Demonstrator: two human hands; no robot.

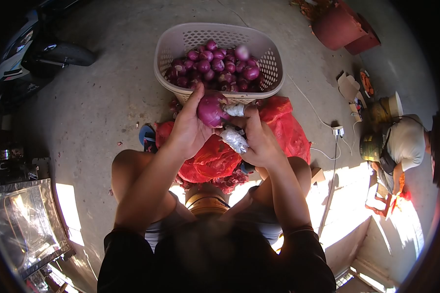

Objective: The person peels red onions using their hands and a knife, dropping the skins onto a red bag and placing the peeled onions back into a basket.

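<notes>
My left hand (189, 128) is closed round a large red onion (211, 110), its thumb along the onion's upper left side. Against the onion's right side is my right hand (261, 139), with silvery wrapping (234, 139) on its thumb and a finger. Those fingers are bent in; something small and dark shows between them, but I cannot make out what it is. Just beyond both hands stands a pale perforated basket (164, 84) with many red onions (217, 66) in it. Below the hands lies a red mesh bag (286, 129).
Onion skins (230, 184) lie by the bag, above a yellowish round container (205, 204) between my legs. A motorcycle (58, 53) stands at left. Reddish tubs (338, 27) are at upper right. Cords with a plug (337, 131) cross the floor near another person (408, 144).
</notes>
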